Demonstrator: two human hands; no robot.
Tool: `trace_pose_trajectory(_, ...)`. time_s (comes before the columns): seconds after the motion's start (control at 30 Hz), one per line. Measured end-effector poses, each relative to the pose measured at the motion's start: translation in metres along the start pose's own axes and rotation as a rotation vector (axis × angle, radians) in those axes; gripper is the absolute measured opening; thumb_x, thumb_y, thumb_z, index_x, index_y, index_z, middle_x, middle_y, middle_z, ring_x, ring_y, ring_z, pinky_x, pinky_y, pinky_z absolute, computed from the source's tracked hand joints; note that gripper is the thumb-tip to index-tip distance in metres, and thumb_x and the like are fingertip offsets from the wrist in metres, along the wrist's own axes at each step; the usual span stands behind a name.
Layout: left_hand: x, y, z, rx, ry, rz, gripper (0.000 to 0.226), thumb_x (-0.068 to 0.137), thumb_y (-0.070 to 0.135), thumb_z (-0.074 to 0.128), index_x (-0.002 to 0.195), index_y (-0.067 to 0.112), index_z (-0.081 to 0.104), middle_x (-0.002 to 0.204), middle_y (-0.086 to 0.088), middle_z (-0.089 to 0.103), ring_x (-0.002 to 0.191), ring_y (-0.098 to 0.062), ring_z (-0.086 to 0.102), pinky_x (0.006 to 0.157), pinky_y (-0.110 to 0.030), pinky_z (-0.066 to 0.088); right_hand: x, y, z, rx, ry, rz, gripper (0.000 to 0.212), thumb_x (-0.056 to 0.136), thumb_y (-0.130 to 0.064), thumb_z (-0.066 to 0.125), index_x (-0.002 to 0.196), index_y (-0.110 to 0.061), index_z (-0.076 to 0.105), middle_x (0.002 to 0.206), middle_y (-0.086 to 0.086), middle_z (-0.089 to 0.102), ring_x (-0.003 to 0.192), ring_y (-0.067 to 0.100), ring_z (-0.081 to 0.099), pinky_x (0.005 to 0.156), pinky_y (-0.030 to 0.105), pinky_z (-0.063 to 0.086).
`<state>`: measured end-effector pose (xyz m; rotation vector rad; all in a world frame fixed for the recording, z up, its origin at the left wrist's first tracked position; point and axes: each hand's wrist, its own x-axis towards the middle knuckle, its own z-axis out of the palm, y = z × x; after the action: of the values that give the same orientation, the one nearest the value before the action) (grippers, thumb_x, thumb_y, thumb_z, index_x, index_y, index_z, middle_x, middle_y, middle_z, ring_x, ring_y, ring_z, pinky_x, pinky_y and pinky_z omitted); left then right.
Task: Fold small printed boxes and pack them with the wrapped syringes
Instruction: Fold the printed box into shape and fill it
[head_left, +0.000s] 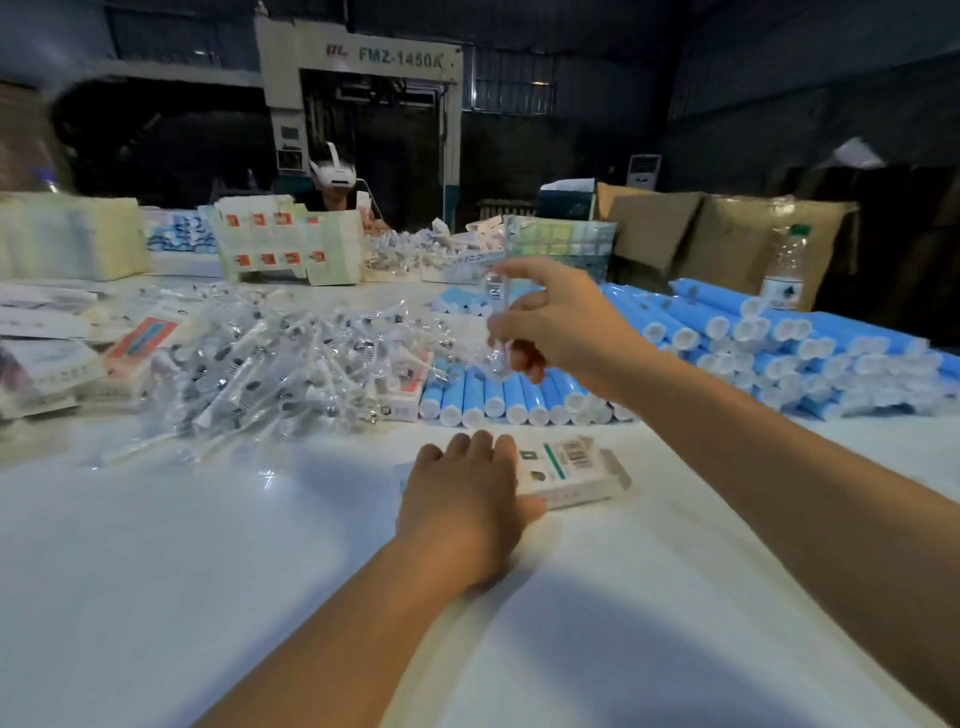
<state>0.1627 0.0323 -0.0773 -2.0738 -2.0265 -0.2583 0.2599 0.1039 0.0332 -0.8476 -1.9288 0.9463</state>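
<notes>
**A:** What did you have on the head view at that moment?

**B:** I saw both hands over the white table (156, 571). My left hand (462, 499) lay palm down on the small printed box (571, 470), which sat flat on the table close in front of me. The fingers were straight and close together, pressing the box's left end; the thumb lay along its near edge.

**A:** And the right one?

**B:** The right hand (561, 322) was raised above the table, farther out than the box. Its thumb and fingers were curled and pinched on a wrapped syringe (496, 327), which stood roughly upright in the grip, its clear wrapper showing above and below the fingers. It was blurred, so I could not make out more of it.

**A:** Where was the rest of the stock?

**B:** The syringe pile (280, 364) lay to the left of the raised hand, a loose heap in clear wrappers. Just beyond the box ran a row of blue tubes (498, 395) with white caps, and a bigger stack of them (805, 343) lay on the right. Flat printed cartons (140, 343) sat at the left edge of the heap.

**A:** Anything farther back?

**B:** A water bottle (784, 270) stood behind the blue stack, and across the table sat another person wearing a white headset (332, 174).
</notes>
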Motion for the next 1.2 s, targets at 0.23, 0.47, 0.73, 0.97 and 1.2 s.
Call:
trace_pose_trajectory(0.23,0.004,-0.003,0.006,-0.07,0.183,-0.028,0.063,0.089,0.065,0.026,0.137,0.024,0.026,0.132,0.005,0.043,0.118,-0.016,0.041,0.089,-0.032,0.034,-0.056,0.086,-0.065,0.384,0.615,0.216,0.007,0.089,-0.003,0.056,0.093,-0.008,0.054,0.055,0.009,0.055,0.041,0.017,0.057,0.038,0.025,0.045)
trace_pose_trajectory(0.47,0.003,0.002,0.006,-0.053,0.23,-0.017,0.067,0.083,0.067,0.021,0.136,0.026,0.027,0.131,0.008,0.043,0.116,-0.014,0.04,0.089,-0.031,0.033,-0.059,0.103,-0.047,0.293,0.617,0.218,0.01,0.084,-0.005,0.063,0.089,-0.009,0.057,0.07,0.006,0.066,0.055,0.012,0.063,0.05,0.024,0.049)
trace_pose_trajectory(0.73,0.006,0.012,0.005,-0.015,0.25,-0.024,0.07,0.078,0.067,0.016,0.131,0.024,0.033,0.121,0.005,0.047,0.109,-0.017,0.045,0.082,-0.032,0.036,-0.066,0.103,-0.018,0.145,0.463,0.276,0.024,0.09,-0.034,0.059,0.082,-0.012,0.066,0.094,0.007,0.067,0.084,0.017,0.066,0.066,0.028,0.057)
trace_pose_trajectory(0.97,0.008,0.003,0.005,-0.033,0.275,-0.144,0.061,0.084,0.064,0.029,0.125,0.02,0.039,0.118,0.0,0.05,0.106,-0.022,0.047,0.078,-0.035,0.033,-0.083,0.088,-0.029,-0.127,0.585,0.047,0.023,0.09,-0.018,0.056,0.071,-0.031,0.058,0.093,-0.004,0.056,0.085,0.001,0.048,0.074,0.017,0.037)
trace_pose_trajectory(1.2,0.006,0.007,0.008,-0.009,0.31,-0.091,0.063,0.086,0.064,0.032,0.131,0.02,0.036,0.119,0.001,0.049,0.107,-0.02,0.046,0.079,-0.033,0.032,-0.088,0.085,-0.014,-0.219,0.433,0.032,0.019,0.09,-0.017,0.06,0.074,-0.016,0.071,0.068,-0.012,0.061,0.064,0.007,0.051,0.056,0.015,0.039)
